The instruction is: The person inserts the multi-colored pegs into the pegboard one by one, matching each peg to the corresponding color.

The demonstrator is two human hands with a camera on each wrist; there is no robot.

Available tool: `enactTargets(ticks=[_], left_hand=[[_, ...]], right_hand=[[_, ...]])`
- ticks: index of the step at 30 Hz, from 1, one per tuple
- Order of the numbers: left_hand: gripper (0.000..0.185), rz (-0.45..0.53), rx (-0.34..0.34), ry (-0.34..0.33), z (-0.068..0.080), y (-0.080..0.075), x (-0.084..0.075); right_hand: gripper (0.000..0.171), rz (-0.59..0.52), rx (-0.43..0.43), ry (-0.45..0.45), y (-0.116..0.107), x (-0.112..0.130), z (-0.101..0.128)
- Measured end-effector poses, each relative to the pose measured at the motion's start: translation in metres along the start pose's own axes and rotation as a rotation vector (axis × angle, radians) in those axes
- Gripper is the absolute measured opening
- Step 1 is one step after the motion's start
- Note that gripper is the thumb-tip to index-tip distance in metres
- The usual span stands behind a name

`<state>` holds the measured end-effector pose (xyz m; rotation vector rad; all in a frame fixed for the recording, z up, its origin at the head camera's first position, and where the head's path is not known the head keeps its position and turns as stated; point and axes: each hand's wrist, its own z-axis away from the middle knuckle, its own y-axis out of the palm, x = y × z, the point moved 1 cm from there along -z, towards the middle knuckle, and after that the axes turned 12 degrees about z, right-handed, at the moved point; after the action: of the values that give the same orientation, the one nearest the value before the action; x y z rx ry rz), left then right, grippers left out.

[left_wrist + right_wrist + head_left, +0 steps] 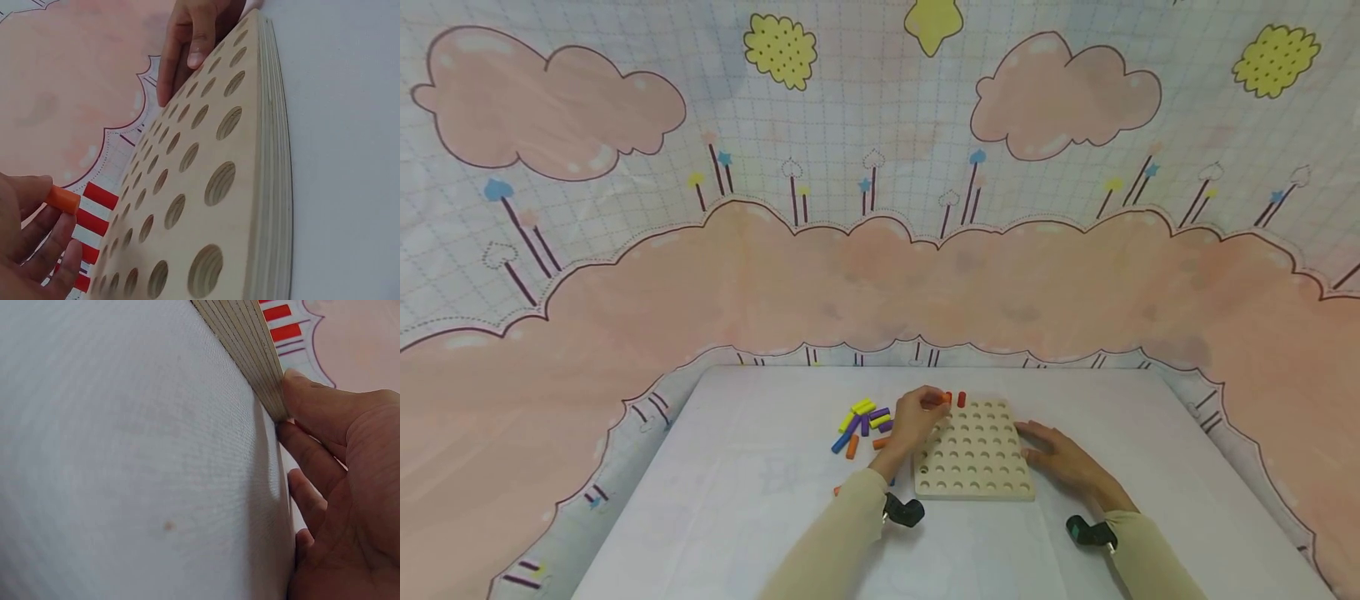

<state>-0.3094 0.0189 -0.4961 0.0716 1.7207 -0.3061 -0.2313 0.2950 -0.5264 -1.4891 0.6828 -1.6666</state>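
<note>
The left hand (917, 418) has its thumb and fingers pinched round a small orange peg (64, 200); the peg is up near the far left corner of the wooden board (973, 498), close to the red pegs (962, 400); the left wrist view shows four of these red pegs, standing in a row along the board's far edge. The right hand (1063, 456) is at the board's right side — its fingers are loose, not curled round anything, and the thumb and first finger touch the edge.

The board lies flat on the white table (685, 517), with lots of round holes; to its left is a messy pile — yellow pegs (864, 407), purple pegs (864, 426), a blue peg (841, 443) and an orange one lying near it; behind the table is a cloth (880, 287) with pink clouds.
</note>
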Motion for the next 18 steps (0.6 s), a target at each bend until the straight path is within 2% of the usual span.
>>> enactTargets(ticks=[7, 13, 18], left_hand=[[0.017, 0.025, 0.0, -0.044, -0.004, 0.011, 0.004], [0.015, 0.024, 0.01, -0.009, -0.008, 0.02, 0.005], [0.014, 0.024, 0.013, -0.066, -0.008, 0.027, 0.008]], right_hand=[[0.059, -0.007, -0.002, 0.0, -0.002, 0.004, 0.002], [0.058, -0.037, 0.002, 0.005, -0.003, 0.005, 0.004], [0.059, -0.042, -0.002, 0.003, -0.002, 0.003, 0.004]])
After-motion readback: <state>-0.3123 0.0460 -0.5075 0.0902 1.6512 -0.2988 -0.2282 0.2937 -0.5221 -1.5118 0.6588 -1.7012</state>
